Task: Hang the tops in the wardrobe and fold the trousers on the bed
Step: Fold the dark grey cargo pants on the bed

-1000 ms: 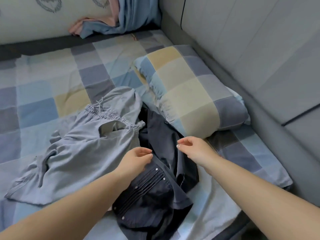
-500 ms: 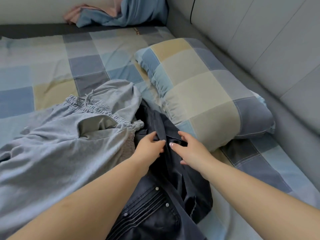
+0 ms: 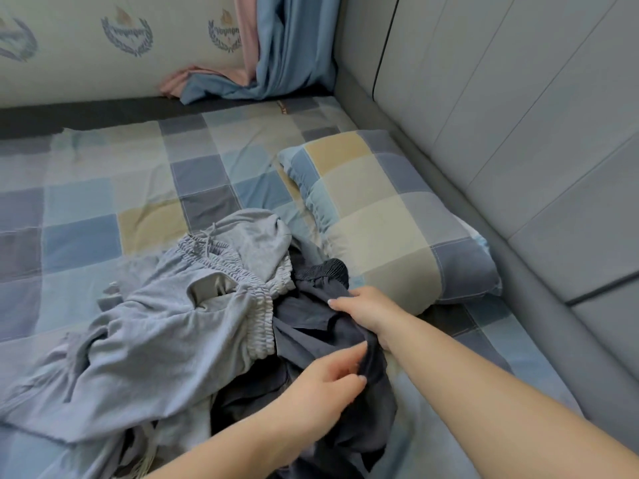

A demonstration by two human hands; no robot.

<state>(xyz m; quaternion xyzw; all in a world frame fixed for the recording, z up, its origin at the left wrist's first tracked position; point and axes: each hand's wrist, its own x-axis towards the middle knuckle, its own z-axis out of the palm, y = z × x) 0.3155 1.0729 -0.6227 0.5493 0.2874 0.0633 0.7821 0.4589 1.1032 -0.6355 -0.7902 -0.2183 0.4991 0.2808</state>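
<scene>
Checked pillow [image 3: 387,216] — curtains [image 3: 287,46], perhaps.

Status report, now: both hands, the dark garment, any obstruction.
Right hand and left hand both gripping dark garment. Garment bunched on bed, not hung. Grey trousers overlapping its left edge; pillow close alongside.

The dark navy garment [image 3: 311,344] lies crumpled, its gathered elastic edge just beyond the right hand [image 3: 366,312], its cloth bunched between that hand and the left hand [image 3: 321,388]. The grey drawstring trousers [image 3: 155,340] sprawl rumpled left of both hands, touching it.
</scene>
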